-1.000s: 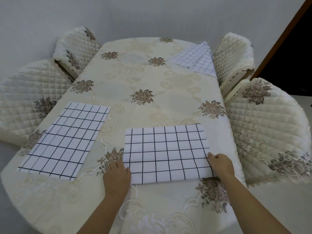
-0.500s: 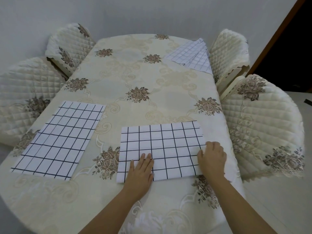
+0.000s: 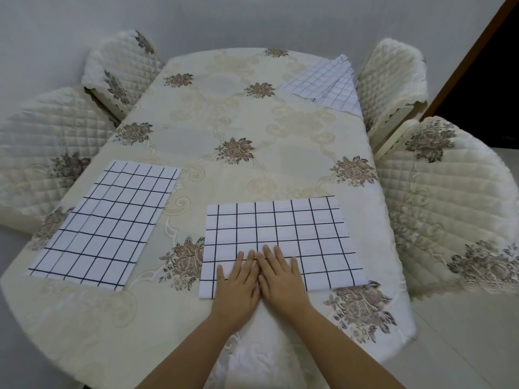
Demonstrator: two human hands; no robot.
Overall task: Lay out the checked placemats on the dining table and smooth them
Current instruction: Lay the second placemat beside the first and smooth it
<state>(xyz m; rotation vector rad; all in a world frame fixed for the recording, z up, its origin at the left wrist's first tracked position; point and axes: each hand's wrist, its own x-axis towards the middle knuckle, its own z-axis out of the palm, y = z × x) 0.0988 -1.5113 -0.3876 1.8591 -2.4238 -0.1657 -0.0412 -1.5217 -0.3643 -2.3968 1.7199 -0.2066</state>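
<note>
My left hand [image 3: 237, 279] and right hand [image 3: 280, 276] lie flat, fingers straight, side by side on the near placemat [image 3: 280, 220], lower centre of frame on the worktop [image 3: 224, 113]. Its long axis runs left-right, so I judge each hand sweeps outward.

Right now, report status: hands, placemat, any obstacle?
Left hand, right hand flat, side by side, on near placemat. Second placemat left; folded ones far right. No obstacle.

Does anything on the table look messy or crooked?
Yes. The far placemats at the far right corner of the table lie overlapping and folded, not spread out. The left placemat and the near placemat, pressed by the left hand and right hand, lie flat.
</note>
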